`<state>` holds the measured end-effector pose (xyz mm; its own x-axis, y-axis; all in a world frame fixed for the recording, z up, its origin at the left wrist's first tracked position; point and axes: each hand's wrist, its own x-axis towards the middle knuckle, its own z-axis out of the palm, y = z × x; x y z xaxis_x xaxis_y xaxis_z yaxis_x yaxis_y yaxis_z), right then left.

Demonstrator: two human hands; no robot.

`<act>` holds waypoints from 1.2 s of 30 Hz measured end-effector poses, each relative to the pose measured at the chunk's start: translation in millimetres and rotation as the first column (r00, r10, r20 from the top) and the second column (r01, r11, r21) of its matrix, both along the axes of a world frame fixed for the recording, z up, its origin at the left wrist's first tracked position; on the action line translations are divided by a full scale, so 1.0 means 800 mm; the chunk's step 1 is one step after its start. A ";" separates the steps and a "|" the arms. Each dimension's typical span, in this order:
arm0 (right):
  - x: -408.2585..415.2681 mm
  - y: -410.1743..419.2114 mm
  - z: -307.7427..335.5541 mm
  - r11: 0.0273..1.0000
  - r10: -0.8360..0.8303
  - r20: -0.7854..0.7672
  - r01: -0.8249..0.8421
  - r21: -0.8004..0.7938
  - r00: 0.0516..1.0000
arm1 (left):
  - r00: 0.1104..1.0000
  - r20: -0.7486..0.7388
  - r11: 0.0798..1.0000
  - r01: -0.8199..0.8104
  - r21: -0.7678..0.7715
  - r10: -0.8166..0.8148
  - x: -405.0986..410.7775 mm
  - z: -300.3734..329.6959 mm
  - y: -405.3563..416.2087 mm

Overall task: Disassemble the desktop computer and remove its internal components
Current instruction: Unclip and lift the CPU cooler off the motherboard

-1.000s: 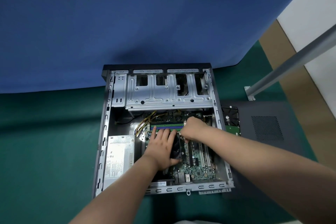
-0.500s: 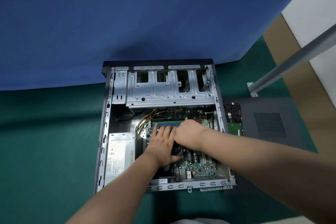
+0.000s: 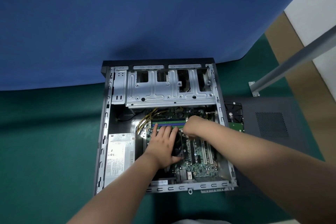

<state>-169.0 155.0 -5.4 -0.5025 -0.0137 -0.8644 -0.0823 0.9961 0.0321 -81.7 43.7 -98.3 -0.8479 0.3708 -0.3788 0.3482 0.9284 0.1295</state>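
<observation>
The right hand (image 3: 193,126) has pulled back off the left since half a second ago, and now sits at the far right corner of the black cooler fan (image 3: 179,144), fingers curled down and tucked out of sight, so what they pinch, if anything, I cannot tell. The left hand (image 3: 164,146) stays spread flat over the fan, fingers straight and reaching toward the memory slots (image 3: 169,123), thumb hooked along the fan's near edge. The fan sits on the green motherboard (image 3: 198,166), inside the open computer case (image 3: 104,132) lying on its side on the green desk (image 3: 45,142). Count with me: two hands, one fan, one silver power supply (image 3: 119,156) in the left of the case with a printed label too small to read, one bundle of yellow and black cables (image 3: 145,121), one metal drive cage (image 3: 169,89) across the far end. Right of the case, one hard drive (image 3: 234,114) rests on the one dark side panel (image 3: 272,125). One white barcode sticker (image 3: 160,182) shows at the near edge, unreadable.
</observation>
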 end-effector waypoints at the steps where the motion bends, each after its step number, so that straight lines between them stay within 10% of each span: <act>1: -0.001 0.000 -0.003 0.999 0.033 -0.002 -0.033 -0.006 0.999 | 1.000 -0.002 1.000 0.003 -0.001 -0.003 0.000 0.000 0.000; 5: 0.011 -0.013 -0.010 0.998 0.054 -0.184 -0.045 0.052 0.981 | 1.000 -0.011 1.000 0.008 -0.015 -0.009 0.001 0.000 0.001; 8: 0.025 -0.021 -0.012 0.931 0.356 -0.306 -0.362 0.037 0.883 | 1.000 -0.004 1.000 0.010 -0.024 -0.010 0.000 -0.001 0.001; 13: 0.047 0.007 -0.007 0.375 0.881 -0.342 -0.923 0.081 0.328 | 1.000 0.009 1.000 0.013 -0.020 -0.013 0.001 -0.003 0.000; 15: 0.044 0.017 -0.005 0.302 0.908 -0.331 -0.948 0.096 0.256 | 1.000 0.005 1.000 0.007 -0.006 -0.007 0.001 -0.002 0.000; 22: 0.028 0.003 0.005 0.908 0.372 -0.368 -0.417 -0.045 0.852 | 1.000 -0.014 1.000 0.004 -0.001 -0.004 0.001 -0.001 -0.001; 26: 0.026 -0.004 0.000 0.996 0.075 -0.258 -0.086 -0.033 0.963 | 1.000 -0.006 1.000 0.005 -0.003 -0.005 0.001 -0.002 -0.001; 30: 0.022 -0.005 0.000 0.994 0.105 -0.208 -0.106 0.008 0.972 | 1.000 -0.007 1.000 0.003 -0.005 -0.003 0.000 -0.002 0.000; 32: 0.026 -0.006 0.005 0.917 0.396 -0.236 -0.396 0.049 0.887 | 1.000 0.001 1.000 0.004 -0.004 -0.004 0.000 -0.002 0.000; 36: 0.024 0.010 0.008 0.322 0.923 -0.253 -0.942 0.096 0.290 | 1.000 0.008 1.000 0.010 -0.007 -0.010 0.000 -0.003 0.000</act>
<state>-150.2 163.2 1.1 -0.2796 -0.6503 -0.7064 -0.9566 0.2515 0.1471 -82.0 43.6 -100.3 -0.8412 0.3768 -0.3878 0.3568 0.9257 0.1256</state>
